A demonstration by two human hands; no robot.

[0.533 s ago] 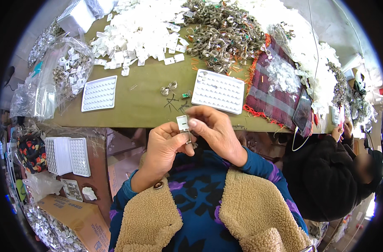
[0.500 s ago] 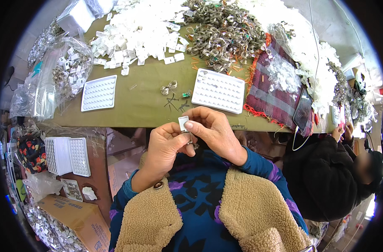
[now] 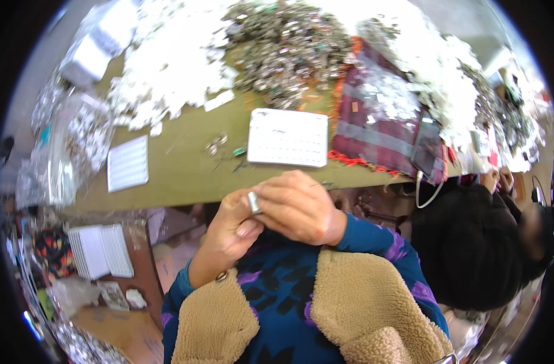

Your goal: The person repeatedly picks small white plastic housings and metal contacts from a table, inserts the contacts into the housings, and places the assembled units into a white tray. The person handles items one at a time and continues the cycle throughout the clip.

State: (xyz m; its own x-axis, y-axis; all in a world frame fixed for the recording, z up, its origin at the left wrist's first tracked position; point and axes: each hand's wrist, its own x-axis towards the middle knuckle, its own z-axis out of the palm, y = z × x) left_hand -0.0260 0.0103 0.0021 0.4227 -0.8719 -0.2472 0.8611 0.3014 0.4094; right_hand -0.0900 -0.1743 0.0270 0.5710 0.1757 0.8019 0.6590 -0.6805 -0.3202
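Note:
Both hands meet in front of my chest, close to the table's near edge. Between them is a small white plastic case (image 3: 253, 202), mostly covered by fingers. My left hand (image 3: 229, 225) is closed round it, thumb along its side. The fingers of my right hand (image 3: 298, 208) are closed over its other side. Just beyond the hands lies a white tray (image 3: 288, 159) with rows of small hollows. Left of that tray are a small green circuit board (image 3: 239, 151) and a coiled clear wire (image 3: 215, 144). The picture is blurred by motion.
White plastic pieces (image 3: 161, 67) and coiled wires (image 3: 289, 51) are heaped at the back. A second tray (image 3: 128, 164) lies left. On the right are a plaid cloth (image 3: 368, 130), a phone (image 3: 427, 142) on a cable, and a person in black (image 3: 471, 242).
The view has shifted, moving the table things leftward. The white case has turned in my fingers, and my right hand now covers more of it.

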